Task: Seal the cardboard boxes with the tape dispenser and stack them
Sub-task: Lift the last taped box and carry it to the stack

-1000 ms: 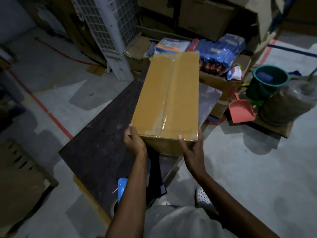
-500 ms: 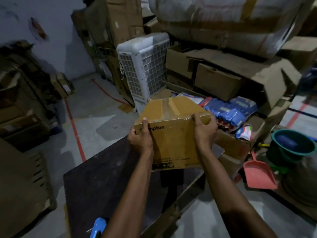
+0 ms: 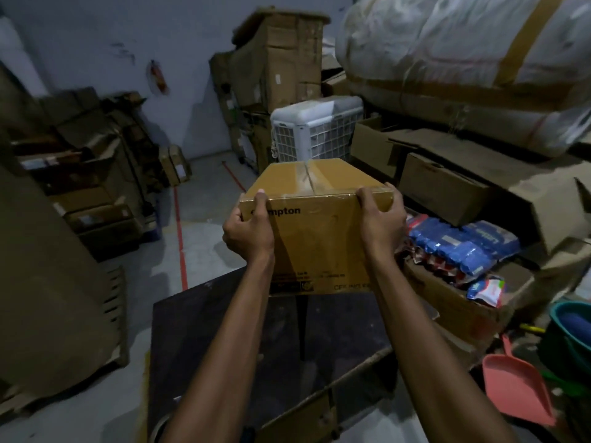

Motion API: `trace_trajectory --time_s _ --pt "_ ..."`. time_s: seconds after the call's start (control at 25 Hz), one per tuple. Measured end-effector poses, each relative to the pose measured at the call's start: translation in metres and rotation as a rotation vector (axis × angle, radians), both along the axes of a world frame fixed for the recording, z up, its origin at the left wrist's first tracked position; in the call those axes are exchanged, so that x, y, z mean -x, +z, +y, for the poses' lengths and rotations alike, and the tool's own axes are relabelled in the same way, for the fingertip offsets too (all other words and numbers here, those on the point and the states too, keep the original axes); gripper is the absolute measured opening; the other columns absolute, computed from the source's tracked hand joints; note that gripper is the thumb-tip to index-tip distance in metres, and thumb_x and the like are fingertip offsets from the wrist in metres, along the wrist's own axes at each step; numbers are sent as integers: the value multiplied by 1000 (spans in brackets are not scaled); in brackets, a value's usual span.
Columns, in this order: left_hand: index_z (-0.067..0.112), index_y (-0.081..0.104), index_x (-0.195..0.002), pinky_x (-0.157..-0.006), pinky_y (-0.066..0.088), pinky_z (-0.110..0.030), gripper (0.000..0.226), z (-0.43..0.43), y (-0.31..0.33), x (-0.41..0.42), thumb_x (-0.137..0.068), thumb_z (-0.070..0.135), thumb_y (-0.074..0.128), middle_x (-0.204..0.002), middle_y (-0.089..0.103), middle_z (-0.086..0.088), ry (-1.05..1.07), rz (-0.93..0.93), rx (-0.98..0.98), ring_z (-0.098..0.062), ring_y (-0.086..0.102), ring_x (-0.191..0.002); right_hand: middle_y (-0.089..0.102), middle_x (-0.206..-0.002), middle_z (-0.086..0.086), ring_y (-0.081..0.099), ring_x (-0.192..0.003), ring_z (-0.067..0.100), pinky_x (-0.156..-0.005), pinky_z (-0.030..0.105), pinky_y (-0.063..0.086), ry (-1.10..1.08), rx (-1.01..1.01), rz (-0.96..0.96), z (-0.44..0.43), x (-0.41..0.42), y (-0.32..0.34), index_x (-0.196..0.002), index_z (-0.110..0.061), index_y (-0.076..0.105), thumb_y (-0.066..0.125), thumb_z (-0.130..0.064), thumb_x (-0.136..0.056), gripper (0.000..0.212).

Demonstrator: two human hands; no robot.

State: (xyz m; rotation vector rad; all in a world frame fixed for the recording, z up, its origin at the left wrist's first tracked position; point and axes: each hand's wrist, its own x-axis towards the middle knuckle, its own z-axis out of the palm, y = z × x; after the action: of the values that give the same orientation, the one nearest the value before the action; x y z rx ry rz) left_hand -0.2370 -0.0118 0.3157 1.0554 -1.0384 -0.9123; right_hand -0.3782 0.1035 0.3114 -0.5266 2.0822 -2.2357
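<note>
A dark, scuffed wooden tabletop [image 3: 224, 330] stands on the grey concrete floor [image 3: 204, 193]. A taped brown cardboard box [image 3: 313, 238] sits over its far edge; touching or not, I can't tell. The floor has a red painted line [image 3: 180, 247], a pink plastic dustpan [image 3: 518, 388] and worn brown cartons [image 3: 102, 212] stacked at left.

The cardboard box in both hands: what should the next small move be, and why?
Probably carry the cardboard box away from the dark table to a stacking place. Its top seam already bears tape, and the left hand and right hand grip its near top corners, so sealing looks finished.
</note>
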Motion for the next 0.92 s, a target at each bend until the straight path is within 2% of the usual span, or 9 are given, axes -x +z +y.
trace_trajectory --time_s 0.12,0.36,0.48,0.56,0.72,0.76,0.8,0.84,0.92 --pt "4 76 -97 -71 57 -39 60 9 2 -51 -75 60 73 -102 77 -9 115 17 34 -24 70 -90 64 -132 1 59 -120 23 -102 44 48 76 20 34 -6 -40 12 -143 -31 53 68 -58 -85 65" --pt "15 53 -55 -51 31 -23 44 85 4 -189 -81 39 80 -49 49 8 383 116 18 -4 45 -48 63 -133 -7 60 -120 14 -102 47 52 387 138 15 4 -159 8 -141 -34 56 69 -63 -75 73" --pt "1 76 -86 -57 39 -17 29 148 -1 -266 -85 29 80 -64 65 3 569 172 61 -1 61 -60 62 -133 -8 61 -119 10 -101 44 55 563 193 -30 33 -236 2 -142 -31 57 73 -56 -76 73" --pt "16 80 -83 -64 47 -26 10 190 -4 -314 -85 26 81 -79 73 21 645 191 117 -2 64 -71 65 -131 -7 63 -117 8 -100 40 56 676 250 -79 57 -283 -2 -140 -30 59 75 -52 -75 71" --pt "-8 74 -95 -61 45 -23 30 279 -9 -388 -84 19 81 -103 72 -15 879 203 165 -30 65 -95 66 -129 -6 64 -113 1 -92 22 56 939 307 -166 108 -364 -7 -142 -22 57 76 -43 -78 70" --pt "-7 74 -89 -57 40 -23 28 295 -9 -400 -84 19 82 -98 76 -15 920 197 188 -16 63 -62 65 -130 -7 64 -113 0 -91 22 57 976 309 -181 119 -378 -7 -144 -23 56 77 -41 -80 69" --pt "-5 74 -89 -56 36 -25 27 311 -6 -412 -83 20 83 -113 60 -25 956 181 208 -6 39 -64 65 -131 -7 64 -114 0 -93 24 57 1012 312 -204 130 -392 -7 -144 -24 56 77 -40 -81 69" --pt "-5 75 -100 -56 36 -27 32 322 -3 -422 -83 21 83 -87 42 11 979 167 216 -10 42 -64 64 -133 -7 63 -116 1 -95 28 58 1037 320 -226 136 -404 -6 -144 -26 56 78 -40 -81 69" --pt "5 76 -117 -62 47 -28 36 335 1 -440 -84 20 82 -74 63 9 994 163 238 -8 55 -68 62 -137 -8 60 -123 5 -101 36 56 1065 339 -230 143 -422 0 -143 -30 56 78 -44 -79 69"
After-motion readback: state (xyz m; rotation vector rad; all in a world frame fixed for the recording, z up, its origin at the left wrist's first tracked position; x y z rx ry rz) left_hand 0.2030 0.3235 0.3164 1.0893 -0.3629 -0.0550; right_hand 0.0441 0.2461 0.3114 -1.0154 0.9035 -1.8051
